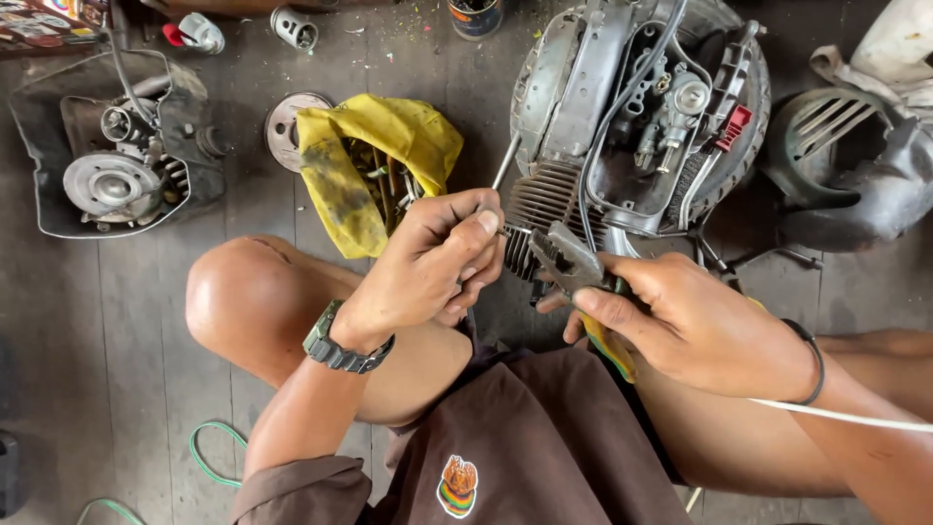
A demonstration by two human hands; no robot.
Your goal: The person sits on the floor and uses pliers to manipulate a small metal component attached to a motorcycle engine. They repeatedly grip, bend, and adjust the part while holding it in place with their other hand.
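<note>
A: What sits at the centre of the view?

B: A thin metal rod (504,163), pinched at its lower end by the left hand (432,261), thumb and fingers closed around it. Its upper end slants up toward the grey engine case (573,87). It is held just in front of the engine's cooling fins (544,199), above the person's knees.

A: And the other hand?

B: The right hand (695,326) is closed on the yellow-and-green handles of a pair of pliers (564,258). The jaws point toward the left hand's fingertips, almost touching them; whether they bite the rod cannot be told.

A: What lies around them?

B: A yellow bag (374,160) of tools on the wooden floor (126,321), a second engine in a dark tray (107,175), a carburettor (675,107) inside the open case, and a grey fan cover (841,165) at far right.

A: What could go wrong?

B: Probably a pinch. The jaws work close to bare fingertips; if they slip off the smooth rod, they could nip skin. The rod could also spring loose and drop among the fins.
</note>
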